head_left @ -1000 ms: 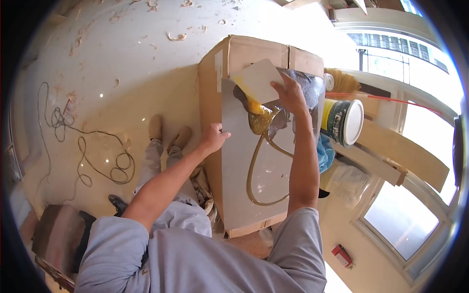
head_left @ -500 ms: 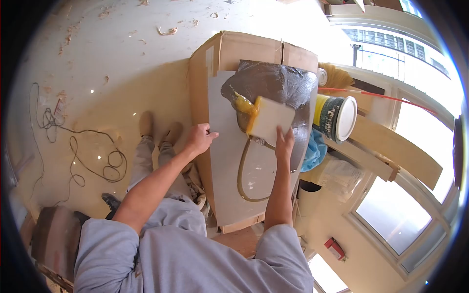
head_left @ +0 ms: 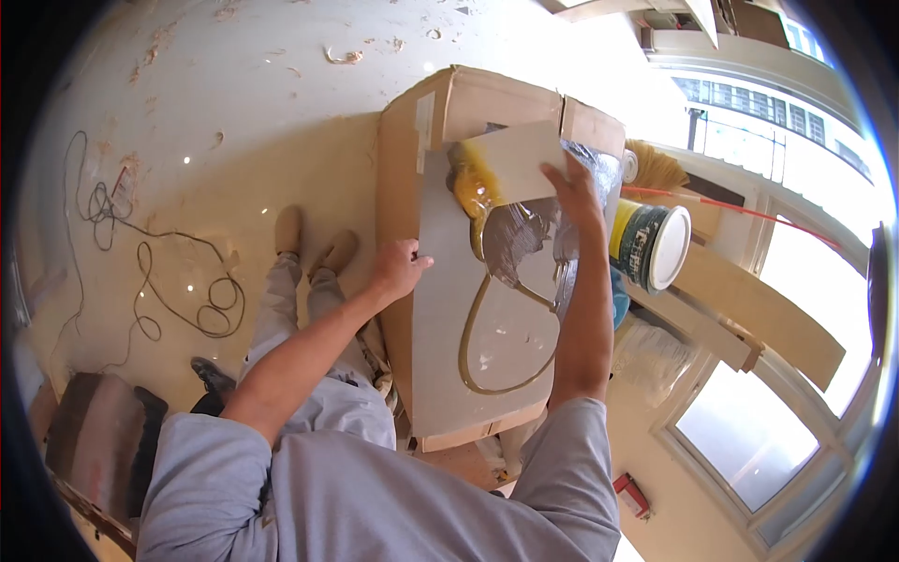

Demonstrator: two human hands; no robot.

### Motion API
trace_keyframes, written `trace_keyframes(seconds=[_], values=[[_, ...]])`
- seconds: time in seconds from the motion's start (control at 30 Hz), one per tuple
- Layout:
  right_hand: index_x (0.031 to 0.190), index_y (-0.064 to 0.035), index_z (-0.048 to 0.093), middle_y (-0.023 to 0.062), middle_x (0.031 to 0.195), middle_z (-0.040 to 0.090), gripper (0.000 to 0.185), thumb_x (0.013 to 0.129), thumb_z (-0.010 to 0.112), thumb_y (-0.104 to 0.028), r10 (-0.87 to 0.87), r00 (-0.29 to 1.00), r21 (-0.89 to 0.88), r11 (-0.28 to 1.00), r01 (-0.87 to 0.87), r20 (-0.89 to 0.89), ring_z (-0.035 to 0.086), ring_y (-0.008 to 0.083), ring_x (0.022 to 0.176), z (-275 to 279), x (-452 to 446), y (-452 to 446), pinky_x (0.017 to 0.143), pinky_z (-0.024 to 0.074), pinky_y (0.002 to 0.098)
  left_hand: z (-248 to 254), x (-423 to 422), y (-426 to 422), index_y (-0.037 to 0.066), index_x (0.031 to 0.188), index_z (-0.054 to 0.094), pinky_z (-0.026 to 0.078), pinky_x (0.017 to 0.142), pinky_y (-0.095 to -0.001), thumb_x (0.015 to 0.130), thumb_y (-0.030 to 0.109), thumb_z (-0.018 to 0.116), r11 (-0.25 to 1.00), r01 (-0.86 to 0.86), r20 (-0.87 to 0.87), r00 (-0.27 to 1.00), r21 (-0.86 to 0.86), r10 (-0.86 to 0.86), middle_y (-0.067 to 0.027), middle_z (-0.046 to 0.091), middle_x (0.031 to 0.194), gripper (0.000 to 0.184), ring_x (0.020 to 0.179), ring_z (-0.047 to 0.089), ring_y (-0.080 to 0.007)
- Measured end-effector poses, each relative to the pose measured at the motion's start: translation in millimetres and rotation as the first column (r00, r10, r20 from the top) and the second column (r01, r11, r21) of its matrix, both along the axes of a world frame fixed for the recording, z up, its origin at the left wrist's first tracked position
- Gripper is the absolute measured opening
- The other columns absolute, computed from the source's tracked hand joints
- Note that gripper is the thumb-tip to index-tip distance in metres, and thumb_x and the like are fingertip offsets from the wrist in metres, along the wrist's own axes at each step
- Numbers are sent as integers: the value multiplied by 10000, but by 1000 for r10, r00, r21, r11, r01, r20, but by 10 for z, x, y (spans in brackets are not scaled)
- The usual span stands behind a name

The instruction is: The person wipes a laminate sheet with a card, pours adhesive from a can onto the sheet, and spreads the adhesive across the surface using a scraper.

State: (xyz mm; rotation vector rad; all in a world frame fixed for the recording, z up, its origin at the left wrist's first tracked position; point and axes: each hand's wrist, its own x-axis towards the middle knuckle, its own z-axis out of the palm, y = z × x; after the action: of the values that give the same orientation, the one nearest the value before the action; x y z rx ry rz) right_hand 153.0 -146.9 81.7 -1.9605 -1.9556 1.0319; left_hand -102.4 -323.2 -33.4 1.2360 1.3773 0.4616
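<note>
A flat pale spreader (head_left: pixel 524 161) is gripped in my right hand (head_left: pixel 573 190), over the far part of a grey panel (head_left: pixel 449 365). Thick yellow-brown glue (head_left: pixel 476 192) lies along the spreader's left edge. From there a loop-shaped bead of glue (head_left: pixel 465 351) runs down the panel, and a dark smeared patch (head_left: pixel 518 242) lies beside it. The panel rests on a large cardboard box (head_left: pixel 398 215). My left hand (head_left: pixel 401 269) is closed at the panel's left edge; what its fingers hold, if anything, is hidden.
A bucket with a white lid (head_left: pixel 667 248) lies right of the box, near blue plastic (head_left: pixel 620 298) and curved wooden boards (head_left: pixel 768 328). A thin cable (head_left: pixel 187 323) coils on the floor at left. Shavings (head_left: pixel 343 55) lie on the far floor.
My right hand swept the spreader toward me, then back to the panel's far part. The glue now lies further left at its edge. My left hand stayed by the panel's edge.
</note>
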Motion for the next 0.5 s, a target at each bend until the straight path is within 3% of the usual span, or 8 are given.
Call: trace_keyframes(seconds=[0.03, 0.13, 0.17, 0.23, 0.27, 0.3, 0.4, 0.5], values=[[1236, -23, 543, 210, 1100, 631, 458, 849, 644, -246, -15, 997, -5, 1000, 15, -74, 619, 307, 1012, 8, 22, 47, 871, 467, 358, 12, -4, 9, -22, 646, 461, 424, 516, -382, 773, 233, 701, 999, 4, -27, 1000, 42, -3, -170, 534, 555, 372, 500, 544, -279], [1235, -19, 542, 208, 1096, 634, 458, 849, 642, -246, 30, 993, 9, 999, -31, 114, 622, 305, 1005, -101, -112, 115, 866, 470, 359, 14, 9, 18, -28, 659, 463, 411, 549, -417, 759, 242, 705, 999, -22, 19, 1000, -24, 23, -208, 511, 592, 377, 541, 503, -338], [1236, -2, 535, 211, 1094, 635, 482, 849, 641, -269, 109, 971, 89, 987, -130, 215, 618, 311, 1015, -222, -130, 141, 874, 464, 361, 4, 18, 18, -30, 662, 461, 409, 552, -419, 758, 240, 705, 999, -25, 39, 999, -48, 27, -213, 507, 595, 376, 544, 495, -344], [1233, 14, 531, 217, 1093, 633, 503, 849, 638, -293, 54, 979, 24, 998, -60, 196, 613, 316, 1027, -158, -99, 140, 886, 457, 368, -44, 13, 13, -34, 668, 458, 406, 558, -423, 756, 235, 704, 995, -22, 74, 997, -96, 29, -221, 497, 603, 375, 549, 478, -355], [1232, 22, 529, 221, 1093, 632, 515, 848, 637, -304, 28, 982, -7, 1000, -27, 187, 610, 319, 1033, -97, -78, 160, 892, 453, 371, -55, 12, 1, -33, 665, 455, 405, 551, -419, 756, 232, 705, 998, -31, 62, 998, -52, 34, -218, 495, 593, 374, 540, 479, -349], [1231, 38, 523, 223, 1097, 631, 547, 847, 634, -336, 26, 999, -68, 997, -23, 47, 601, 328, 1050, 99, -112, 170, 908, 442, 382, -44, 24, 8, -31, 662, 453, 405, 544, -416, 756, 228, 705, 999, -44, 49, 998, -6, 44, -215, 494, 583, 374, 530, 480, -342], [1226, 40, 526, 222, 1098, 631, 543, 850, 632, -337, 107, 985, 51, 992, -115, 137, 602, 323, 1049, -172, 115, 262, 906, 443, 385, -26, 42, -2, -29, 657, 442, 401, 528, -407, 753, 214, 707, 998, -53, 36, 998, -18, 54, -204, 479, 559, 372, 510, 483, -328], [1237, 34, 523, 231, 1112, 621, 538, 862, 619, -340, 180, 963, 20, 982, -188, 200, 597, 324, 1060, -87, -227, 304, 924, 438, 377, -76, 72, -24, -17, 643, 430, 399, 513, -386, 753, 196, 713, 999, -44, 18, 999, -6, 44, -182, 477, 543, 371, 498, 494, -280]])
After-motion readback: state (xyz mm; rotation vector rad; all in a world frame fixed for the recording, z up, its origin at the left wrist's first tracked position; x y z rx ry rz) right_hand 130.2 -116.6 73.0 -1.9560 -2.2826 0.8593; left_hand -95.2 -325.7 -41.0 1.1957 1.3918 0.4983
